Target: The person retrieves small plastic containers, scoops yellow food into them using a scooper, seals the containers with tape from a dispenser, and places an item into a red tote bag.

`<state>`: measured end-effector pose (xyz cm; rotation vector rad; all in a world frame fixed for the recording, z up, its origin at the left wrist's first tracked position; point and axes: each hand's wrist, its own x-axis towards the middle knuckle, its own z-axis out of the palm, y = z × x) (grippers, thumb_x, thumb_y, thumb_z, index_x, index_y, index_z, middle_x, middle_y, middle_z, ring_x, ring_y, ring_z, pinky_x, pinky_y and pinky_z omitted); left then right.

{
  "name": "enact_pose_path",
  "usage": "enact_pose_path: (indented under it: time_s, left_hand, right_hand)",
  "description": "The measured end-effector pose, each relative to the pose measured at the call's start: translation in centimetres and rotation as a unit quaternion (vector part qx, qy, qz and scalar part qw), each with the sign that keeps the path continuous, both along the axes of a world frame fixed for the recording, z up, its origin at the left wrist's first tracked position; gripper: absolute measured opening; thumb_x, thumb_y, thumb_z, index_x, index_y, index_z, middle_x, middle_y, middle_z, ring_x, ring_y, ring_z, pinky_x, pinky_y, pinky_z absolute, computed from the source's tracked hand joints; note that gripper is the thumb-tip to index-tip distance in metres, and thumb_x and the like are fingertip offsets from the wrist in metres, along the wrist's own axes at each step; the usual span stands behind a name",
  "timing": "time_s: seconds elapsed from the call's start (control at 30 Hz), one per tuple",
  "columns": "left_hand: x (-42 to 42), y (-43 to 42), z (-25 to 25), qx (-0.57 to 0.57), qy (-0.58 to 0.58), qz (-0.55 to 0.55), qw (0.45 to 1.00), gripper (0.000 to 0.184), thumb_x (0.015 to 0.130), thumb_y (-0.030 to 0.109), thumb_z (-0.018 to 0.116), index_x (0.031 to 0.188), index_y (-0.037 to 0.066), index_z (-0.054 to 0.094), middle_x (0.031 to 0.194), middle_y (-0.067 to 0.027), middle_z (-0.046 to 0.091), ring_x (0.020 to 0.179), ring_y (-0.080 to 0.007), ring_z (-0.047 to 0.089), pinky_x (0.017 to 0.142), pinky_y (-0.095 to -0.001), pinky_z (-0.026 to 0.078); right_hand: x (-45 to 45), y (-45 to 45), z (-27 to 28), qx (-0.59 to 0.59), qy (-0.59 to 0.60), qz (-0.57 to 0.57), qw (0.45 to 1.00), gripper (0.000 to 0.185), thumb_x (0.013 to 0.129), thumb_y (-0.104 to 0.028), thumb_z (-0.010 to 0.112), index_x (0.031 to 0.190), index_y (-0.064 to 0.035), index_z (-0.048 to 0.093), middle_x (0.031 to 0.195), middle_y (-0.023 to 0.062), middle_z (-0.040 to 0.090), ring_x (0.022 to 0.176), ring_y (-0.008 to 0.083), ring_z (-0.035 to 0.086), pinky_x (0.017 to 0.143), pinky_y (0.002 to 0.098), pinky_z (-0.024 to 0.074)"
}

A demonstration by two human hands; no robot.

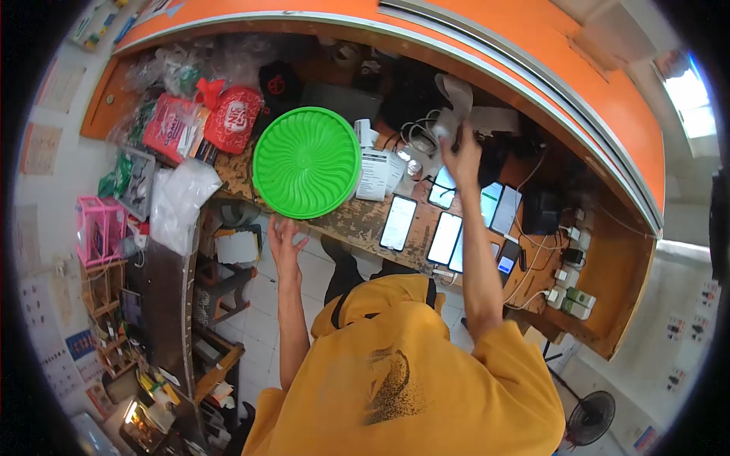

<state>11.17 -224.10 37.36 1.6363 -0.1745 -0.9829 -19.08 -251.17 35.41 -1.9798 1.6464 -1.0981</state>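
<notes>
My right hand (463, 158) reaches over the phones to the back of the desk. Its fingers close around the lower end of a white, paper-like strip (456, 95); the exact material is unclear. Beside it lies a coiled pale cable (417, 137). My left hand (286, 247) is held just off the desk's front edge, fingers apart and slightly bent, with nothing in it. Right above its fingertips sits a round green ridged plastic lid (307, 162). Below my right forearm lie several lit phones, among them one phone (398, 223) standing apart on the left.
Printed paper slips (372, 175) lie right of the green lid. Red bags (232, 119) and clear plastic fill the left end. Chargers (578, 304) and cables crowd the right end. An orange panel (517, 45) overhangs the back. A black fan (591, 414) stands at lower right.
</notes>
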Motion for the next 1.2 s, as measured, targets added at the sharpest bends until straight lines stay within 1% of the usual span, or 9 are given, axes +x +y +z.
enact_pose_path:
  time_s: [0.1, 0.37, 0.5, 0.67, 0.8, 0.9, 0.93, 1.07, 1.2]
  left_hand:
    - [1.4, -2.0, 0.5, -0.012, -0.009, -0.002, 1.000, 0.068, 0.096, 0.027, 0.063, 0.151, 0.010, 0.026, 0.141, -0.0114, 0.046, 0.122, -0.0243, 0.051, 0.087, -0.0416, 0.052]
    - [4.6, -4.4, -1.7, -0.038, -0.013, 0.012, 0.999, 0.057, 0.092, 0.008, 0.062, 0.142, 0.004, 0.036, 0.132, -0.0113, 0.054, 0.111, -0.0243, 0.061, 0.077, -0.0385, 0.057]
    - [6.4, -4.9, -2.3, -0.059, -0.023, 0.021, 0.998, 0.050, 0.091, 0.005, 0.061, 0.136, 0.002, 0.041, 0.129, -0.0118, 0.055, 0.108, -0.0242, 0.062, 0.072, -0.0370, 0.059]
    - [6.4, -4.5, -1.7, -0.058, -0.010, -0.003, 0.998, 0.055, 0.093, 0.011, 0.063, 0.142, 0.004, 0.038, 0.136, -0.0125, 0.050, 0.120, -0.0266, 0.054, 0.087, -0.0437, 0.055]
    - [4.8, -1.5, -2.1, -0.061, -0.004, 0.024, 0.998, 0.056, 0.094, 0.020, 0.063, 0.142, 0.004, 0.037, 0.135, -0.0149, 0.052, 0.114, -0.0280, 0.060, 0.087, -0.0426, 0.056]
    - [3.4, 3.2, -4.1, -0.025, 0.044, 0.023, 0.998, 0.056, 0.096, 0.026, 0.062, 0.142, 0.006, 0.038, 0.133, -0.0153, 0.055, 0.112, -0.0289, 0.061, 0.089, -0.0432, 0.055]
    - [2.8, 4.8, -4.7, -0.001, 0.054, 0.024, 0.998, 0.056, 0.096, 0.027, 0.061, 0.142, 0.006, 0.039, 0.131, -0.0153, 0.056, 0.111, -0.0287, 0.061, 0.089, -0.0430, 0.054]
    - [0.8, 9.8, -6.3, 0.090, 0.085, 0.064, 0.990, 0.051, 0.096, 0.028, 0.061, 0.139, 0.006, 0.045, 0.124, -0.0143, 0.060, 0.108, -0.0275, 0.063, 0.087, -0.0406, 0.053]
    - [0.2, 10.4, -5.4, 0.122, 0.080, 0.028, 0.989, 0.044, 0.096, 0.028, 0.060, 0.133, 0.005, 0.052, 0.120, -0.0120, 0.063, 0.105, -0.0248, 0.063, 0.086, -0.0383, 0.053]
  right_hand:
    - [3.8, 6.9, -7.0, 0.288, -0.079, 0.044, 0.953, 0.050, 0.083, -0.030, 0.073, 0.118, 0.0019, 0.060, 0.087, 0.0177, 0.072, 0.081, 0.0350, 0.071, 0.083, 0.0463, 0.0523]
    - [10.1, 5.1, -14.2, 0.213, -0.006, 0.051, 0.976, 0.075, 0.067, -0.028, 0.083, 0.127, 0.0048, 0.051, 0.110, 0.0266, 0.066, 0.108, 0.0431, 0.062, 0.091, 0.0490, 0.0490]
    - [9.3, -1.8, -8.5, 0.074, -0.009, 0.143, 0.987, 0.068, 0.069, -0.017, 0.076, 0.128, 0.0034, 0.049, 0.098, 0.0297, 0.066, 0.092, 0.0489, 0.062, 0.084, 0.0492, 0.0514]
    - [8.8, -6.3, -5.6, 0.170, 0.040, 0.136, 0.975, 0.065, 0.075, -0.026, 0.079, 0.128, -0.0001, 0.052, 0.090, 0.0226, 0.071, 0.088, 0.0408, 0.069, 0.078, 0.0464, 0.0535]
    - [5.2, 0.3, -3.4, 0.095, -0.033, 0.026, 0.995, 0.065, 0.080, -0.027, 0.076, 0.133, 0.0021, 0.051, 0.079, 0.0161, 0.072, 0.074, 0.0261, 0.072, 0.073, 0.0373, 0.0557]
    - [1.0, 9.7, -5.4, 0.223, 0.067, 0.002, 0.973, 0.042, 0.082, -0.028, 0.071, 0.112, 0.0009, 0.064, 0.066, 0.0179, 0.067, 0.060, 0.0309, 0.068, 0.064, 0.0407, 0.0534]
    - [-1.5, 13.1, -11.8, 0.230, 0.105, 0.016, 0.967, 0.039, 0.081, -0.025, 0.069, 0.110, 0.0004, 0.062, 0.068, 0.0200, 0.067, 0.065, 0.0330, 0.069, 0.065, 0.0424, 0.0536]
    - [-1.8, 22.6, -12.1, 0.434, 0.004, 0.023, 0.901, 0.066, 0.075, -0.022, 0.077, 0.131, -0.0004, 0.050, 0.088, 0.0158, 0.070, 0.082, 0.0290, 0.069, 0.076, 0.0390, 0.0550]
    - [-0.1, 24.6, -15.7, 0.334, -0.024, -0.013, 0.942, 0.072, 0.073, -0.018, 0.079, 0.135, -0.0006, 0.046, 0.107, 0.0163, 0.060, 0.083, 0.0270, 0.065, 0.073, 0.0381, 0.0545]
